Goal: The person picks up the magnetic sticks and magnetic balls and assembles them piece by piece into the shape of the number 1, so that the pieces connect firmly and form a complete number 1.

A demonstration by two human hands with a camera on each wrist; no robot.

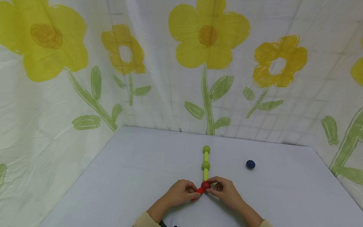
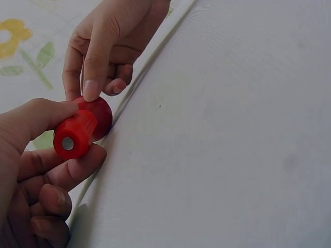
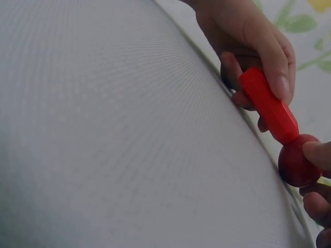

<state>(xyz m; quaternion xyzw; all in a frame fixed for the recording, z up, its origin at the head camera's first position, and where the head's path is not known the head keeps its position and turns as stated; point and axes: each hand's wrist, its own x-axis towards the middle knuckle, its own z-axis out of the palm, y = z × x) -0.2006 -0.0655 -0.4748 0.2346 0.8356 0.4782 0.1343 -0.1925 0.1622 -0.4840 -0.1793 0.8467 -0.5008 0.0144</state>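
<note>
In the head view my left hand (image 1: 180,193) pinches a red magnetic rod (image 1: 199,191) between thumb and fingers. A round silver magnet (image 2: 67,143) shows in the rod's near end. The rod's other end meets a dark red ball (image 3: 299,163), which my right hand (image 1: 228,193) pinches from the right. Beyond that ball, a line runs away from me: a yellow-green rod (image 1: 205,175), a green ball (image 1: 205,165), another yellow-green rod (image 1: 206,156) and a second green ball (image 1: 206,149) at the far end.
A dark blue ball (image 1: 250,164) lies by itself to the right of the line on the white table (image 1: 127,164). Behind the table's far edge hangs a white curtain (image 1: 158,94) printed with yellow flowers, which also runs along both sides.
</note>
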